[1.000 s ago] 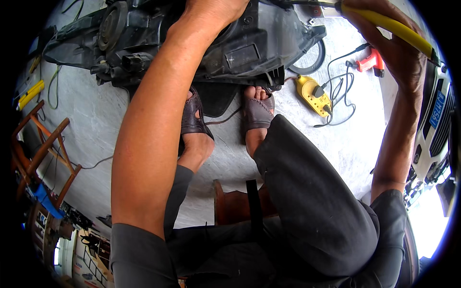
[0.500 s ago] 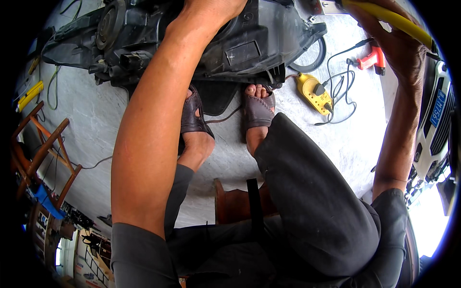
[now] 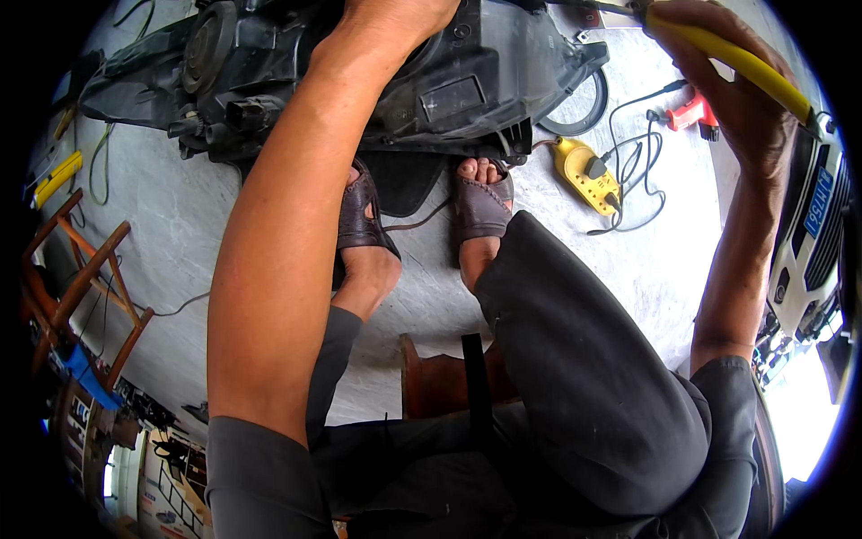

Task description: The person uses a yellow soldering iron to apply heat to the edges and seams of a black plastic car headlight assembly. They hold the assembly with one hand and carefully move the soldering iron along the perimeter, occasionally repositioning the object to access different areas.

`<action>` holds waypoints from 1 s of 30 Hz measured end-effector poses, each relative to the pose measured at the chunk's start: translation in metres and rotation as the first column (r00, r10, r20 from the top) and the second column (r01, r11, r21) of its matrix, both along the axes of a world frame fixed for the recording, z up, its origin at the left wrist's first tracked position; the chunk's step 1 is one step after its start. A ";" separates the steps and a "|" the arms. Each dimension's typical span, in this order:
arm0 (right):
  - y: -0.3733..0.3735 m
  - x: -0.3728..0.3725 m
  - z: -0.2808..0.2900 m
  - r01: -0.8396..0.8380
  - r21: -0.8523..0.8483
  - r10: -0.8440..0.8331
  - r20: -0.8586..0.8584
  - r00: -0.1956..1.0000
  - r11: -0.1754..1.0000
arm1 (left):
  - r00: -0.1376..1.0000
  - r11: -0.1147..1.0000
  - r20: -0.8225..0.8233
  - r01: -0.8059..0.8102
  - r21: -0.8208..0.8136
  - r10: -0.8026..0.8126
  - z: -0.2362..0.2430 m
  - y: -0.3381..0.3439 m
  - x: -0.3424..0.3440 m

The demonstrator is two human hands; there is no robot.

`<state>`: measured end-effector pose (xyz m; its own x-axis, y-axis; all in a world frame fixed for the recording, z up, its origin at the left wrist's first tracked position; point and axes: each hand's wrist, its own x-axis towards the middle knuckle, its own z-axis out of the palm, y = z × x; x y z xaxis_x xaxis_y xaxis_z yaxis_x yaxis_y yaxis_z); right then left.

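A large black plastic headlight housing (image 3: pixel 449 90) spans the top of the view, over my sandalled feet. My left hand (image 3: pixel 391 20) rests at its upper middle; the fingers run out of the frame, so I cannot see whether they grip anything. At the upper right, my right hand (image 3: pixel 742 103) is closed on a tool with a yellow handle (image 3: pixel 732 56). A dark metal shaft runs from that handle leftward along the top edge toward the housing. Beside the housing lies a black ring (image 3: pixel 575 119).
A yellow power strip (image 3: pixel 582 180) with black cords and a red tool (image 3: pixel 690 111) lie on the floor. At left are a wooden stool frame (image 3: pixel 112 238) and a yellow tool (image 3: pixel 58 175). A vehicle front (image 3: pixel 808 242) is at far right; a brown low seat (image 3: pixel 435 377) is beneath me.
The outer end of the yellow handle rose slightly half a second ago and has now swung back down, my right hand shifting with it. My left hand has barely moved.
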<state>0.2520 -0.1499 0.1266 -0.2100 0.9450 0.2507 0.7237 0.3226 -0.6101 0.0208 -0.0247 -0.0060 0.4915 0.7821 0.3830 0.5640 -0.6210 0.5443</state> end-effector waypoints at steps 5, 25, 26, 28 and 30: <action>0.001 -0.014 0.004 0.003 0.017 -0.003 0.016 1.000 1.000 | 0.999 1.000 -0.047 0.020 0.017 -0.019 0.000 0.001 0.002; -0.007 0.006 -0.008 0.050 -0.056 -0.058 -0.151 0.987 0.997 | 0.998 0.997 0.061 0.020 -0.068 -0.016 0.011 -0.005 -0.001; -0.007 -0.001 0.006 0.106 -0.194 -0.134 -0.135 0.982 0.975 | 0.998 0.997 0.069 0.018 -0.079 -0.013 0.011 -0.005 0.000; -0.011 0.033 -0.006 0.001 -0.097 0.006 0.080 0.997 0.995 | 0.995 0.996 0.097 0.035 -0.086 -0.027 0.013 -0.005 0.002; -0.017 0.048 -0.012 -0.037 -0.044 0.046 0.219 0.975 0.998 | 0.996 0.994 0.093 0.025 -0.105 -0.016 0.014 -0.006 -0.001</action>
